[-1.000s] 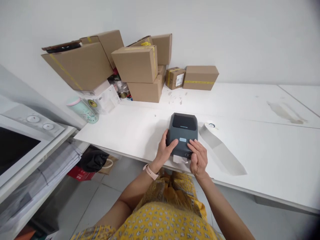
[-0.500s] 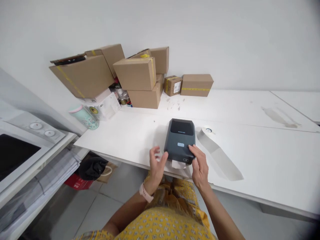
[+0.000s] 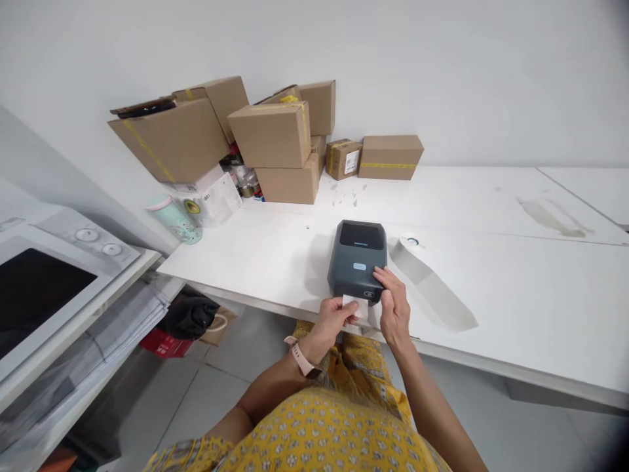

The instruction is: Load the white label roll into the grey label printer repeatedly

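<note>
A dark grey label printer (image 3: 358, 259) stands near the table's front edge, with a short white strip of label paper (image 3: 362, 307) sticking out of its front slot. My left hand (image 3: 334, 319) pinches the left side of that strip between thumb and fingers, just below the slot. On the printer's front right corner lies my right hand (image 3: 394, 303), its fingers stretched over the top edge and its thumb close to the side. Right of the printer is a roll of white label paper (image 3: 407, 244), its long loose tail running toward the front.
Cardboard boxes (image 3: 275, 134) are stacked at the back left, with two smaller boxes (image 3: 390, 157) beside them. A mint tumbler (image 3: 174, 219) leans near the table's left end. A white microwave (image 3: 59, 262) sits on a shelf at the left. The white table (image 3: 531, 295) extends right.
My left hand has moved right and closed on the paper strip; before, it was open beside the printer's left front corner. My right hand has stayed on the printer. The view has shifted slightly.
</note>
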Demonstrator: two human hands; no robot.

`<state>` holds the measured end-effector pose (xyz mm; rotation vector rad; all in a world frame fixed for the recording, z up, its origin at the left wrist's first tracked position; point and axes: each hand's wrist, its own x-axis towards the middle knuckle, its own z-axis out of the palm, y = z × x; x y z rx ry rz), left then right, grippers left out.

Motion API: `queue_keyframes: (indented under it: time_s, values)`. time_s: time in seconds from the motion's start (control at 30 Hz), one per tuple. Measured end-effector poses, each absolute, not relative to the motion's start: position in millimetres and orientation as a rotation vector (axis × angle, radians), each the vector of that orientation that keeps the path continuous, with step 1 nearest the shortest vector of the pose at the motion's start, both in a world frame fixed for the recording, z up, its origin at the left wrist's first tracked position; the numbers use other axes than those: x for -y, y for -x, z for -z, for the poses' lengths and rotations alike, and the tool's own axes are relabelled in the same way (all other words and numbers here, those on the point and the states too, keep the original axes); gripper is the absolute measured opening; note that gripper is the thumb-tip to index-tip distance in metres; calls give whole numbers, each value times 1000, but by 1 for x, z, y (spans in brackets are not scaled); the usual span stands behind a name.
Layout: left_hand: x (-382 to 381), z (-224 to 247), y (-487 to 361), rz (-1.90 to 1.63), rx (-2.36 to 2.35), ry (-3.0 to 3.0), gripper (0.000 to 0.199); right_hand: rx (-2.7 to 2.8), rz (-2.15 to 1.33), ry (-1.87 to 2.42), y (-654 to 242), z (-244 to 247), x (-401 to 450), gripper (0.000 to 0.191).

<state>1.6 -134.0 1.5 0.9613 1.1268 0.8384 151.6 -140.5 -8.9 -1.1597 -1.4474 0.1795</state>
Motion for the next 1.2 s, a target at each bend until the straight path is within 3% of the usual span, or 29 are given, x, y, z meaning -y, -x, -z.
queue_keyframes:
  time_s: [0.33,0.5,0.63,0.87,1.2]
  values:
    - [137,3,9,-921,-1094,-1139,40,1741,167,1508,-150,-10,126,35]
    - [130,1,32,-1199,-1299,-1215,33,1831,342,1508,-148,-25,112,22]
    - [114,-5,30,-1343,-1350,-1259,33,1850,202,1472,-153,-21,110,21]
    - [109,-13,14,-1195,-1130,-1276,56,1323,-425,1414,-159,28,137,56]
    - [95,-29,-7,-1473,-1216,-1303,45,1442,-230,1359,-174,-15,102,60]
